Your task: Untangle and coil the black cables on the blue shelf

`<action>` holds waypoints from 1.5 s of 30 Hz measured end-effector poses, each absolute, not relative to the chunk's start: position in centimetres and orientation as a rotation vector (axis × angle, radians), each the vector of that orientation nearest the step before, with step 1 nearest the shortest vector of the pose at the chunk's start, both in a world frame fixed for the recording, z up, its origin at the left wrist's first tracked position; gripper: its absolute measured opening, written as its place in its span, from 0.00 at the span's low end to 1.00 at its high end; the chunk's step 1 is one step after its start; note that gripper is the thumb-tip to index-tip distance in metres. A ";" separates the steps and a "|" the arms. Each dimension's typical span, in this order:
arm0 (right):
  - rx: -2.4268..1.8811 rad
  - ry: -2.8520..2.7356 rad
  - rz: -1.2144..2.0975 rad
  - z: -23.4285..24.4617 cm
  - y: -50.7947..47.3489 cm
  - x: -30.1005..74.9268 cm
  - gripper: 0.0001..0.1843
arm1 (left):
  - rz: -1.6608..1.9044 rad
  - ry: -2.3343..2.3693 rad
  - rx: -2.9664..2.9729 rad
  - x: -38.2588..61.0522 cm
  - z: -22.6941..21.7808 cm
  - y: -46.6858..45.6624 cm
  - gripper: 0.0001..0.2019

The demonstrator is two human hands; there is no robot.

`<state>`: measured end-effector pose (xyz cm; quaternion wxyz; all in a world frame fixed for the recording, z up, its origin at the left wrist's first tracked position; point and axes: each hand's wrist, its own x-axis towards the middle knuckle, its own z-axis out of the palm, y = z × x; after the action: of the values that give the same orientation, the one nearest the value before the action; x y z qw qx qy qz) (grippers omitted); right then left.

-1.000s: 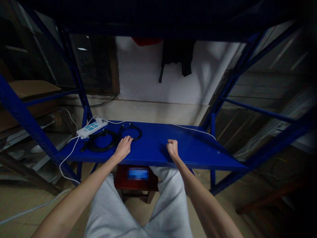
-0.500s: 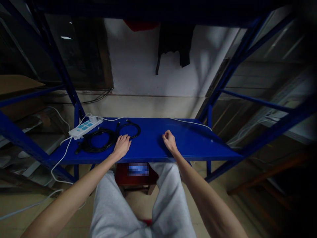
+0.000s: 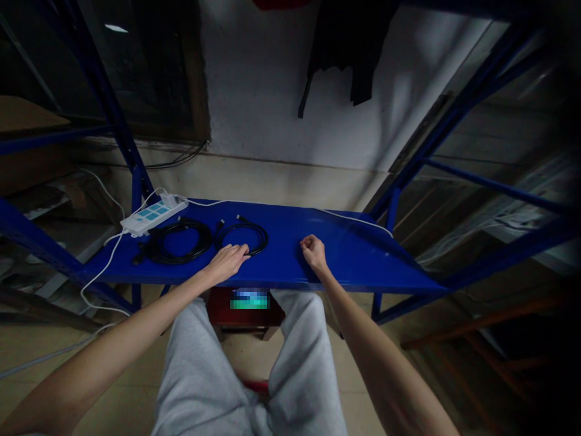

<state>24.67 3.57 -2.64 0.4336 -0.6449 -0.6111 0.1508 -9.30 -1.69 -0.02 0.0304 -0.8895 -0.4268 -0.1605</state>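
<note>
My left hand rests at the near edge of a small loop of black cable, its fingers curled down onto the cable. Both plug ends of this loop point toward the back of the blue shelf. To the left lies a larger coil of black cable, close beside the small loop. Further right, my right hand is closed in a loose fist just over the shelf, with nothing seen sticking out of it.
A white power strip with blue sockets sits at the shelf's left end, and a white cord runs along the back edge. Blue uprights frame the shelf. Beneath it stands a dark red stool between my knees.
The small cable loop has shifted a little right, away from the larger coil. My left hand has moved right with it, its fingers drawn closer together. My right hand stays closed. The view has tilted.
</note>
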 end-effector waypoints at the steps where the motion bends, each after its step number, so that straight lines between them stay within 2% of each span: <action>1: -1.606 -1.527 0.383 -2.7 3.6 24.7 0.08 | -0.463 -1.331 -2.746 -9.3 0.0 -1.6 0.16; 7: -1.520 -1.530 0.481 -3.6 3.8 25.2 0.07 | -0.248 -1.261 -2.671 -7.3 2.3 -0.7 0.18; 15: -1.523 -1.607 0.393 -3.1 2.9 25.0 0.05 | -0.470 -1.263 -2.396 -9.5 11.1 -3.2 0.17; 18: -1.553 -1.675 0.336 -2.7 2.6 24.8 0.05 | -0.507 -1.315 -2.282 -12.9 12.4 -4.9 0.19; 21: -1.637 -1.790 0.251 -2.4 2.5 24.3 0.10 | -0.466 -1.354 -2.246 -15.9 10.8 -6.0 0.18; 25: -1.785 -1.956 -0.014 -1.8 1.8 23.0 0.20 | -0.425 -1.455 -2.219 -18.8 6.2 -6.3 0.18; 29: -1.839 -2.053 -0.122 -1.3 1.0 22.1 0.24 | -0.414 -1.569 -2.169 -18.7 4.0 -6.0 0.18; 32: -1.841 -2.083 -0.146 -1.2 0.8 21.9 0.25 | -0.542 -1.549 -2.204 -15.8 4.5 -5.8 0.29; 34: -1.846 -2.092 -0.149 -1.3 0.8 21.9 0.25 | -0.621 -1.474 -2.346 -12.9 4.8 -5.5 0.32; 38: -1.837 -2.103 -0.143 -1.6 1.0 22.2 0.27 | -0.516 -1.335 -2.719 -8.1 2.8 -3.6 0.30; 40: -1.837 -2.114 -0.105 -1.7 1.1 22.2 0.28 | -0.436 -1.431 -2.780 -6.8 1.0 -2.4 0.29; 45: -1.843 -2.114 -0.033 -2.2 1.6 22.3 0.29 | -0.496 -1.724 -2.672 -6.2 -1.8 -0.4 0.30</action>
<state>22.34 1.59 -2.19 0.1676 -0.6480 -0.7429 -0.0116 -6.24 -0.39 -1.80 -0.0384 -0.8296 -0.5354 -0.1539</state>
